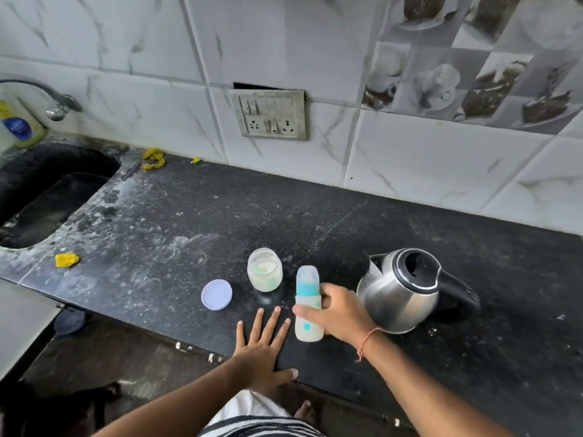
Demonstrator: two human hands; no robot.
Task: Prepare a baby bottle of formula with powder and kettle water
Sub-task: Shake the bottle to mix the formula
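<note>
Wrapped around the lower half of the baby bottle (307, 305), the right hand (339, 313) grips it from the right side, thumb across the front and the other fingers hidden behind the body. The bottle stands upright near the front edge of the countertop (189, 216), its long axis vertical and its capped top pointing up; a teal collar sits under a clear dome cap, and whether the pale body holds anything is hard to make out. An orange thread circles the right wrist.

Flat on the countertop just left of the bottle, the left hand (263, 348) rests palm down with fingers spread and straight, holding nothing; its heel overhangs the front edge, and it does not touch the bottle.

Behind the left hand, an open jar (264, 269) with pale powder inside stands upright, just left of the bottle's top. Its round lilac lid (216, 294) lies flat to the jar's left, apart from it. A steel kettle (400, 291) sits right of the bottle, close behind the right hand, its black handle pointing right toward the countertop's right end; its lid area is dark and I cannot tell whether it is open.

A sink (47, 197) fills the countertop's left end, cut off by the frame. The person's striped clothing shows only partly at the bottom.
</note>
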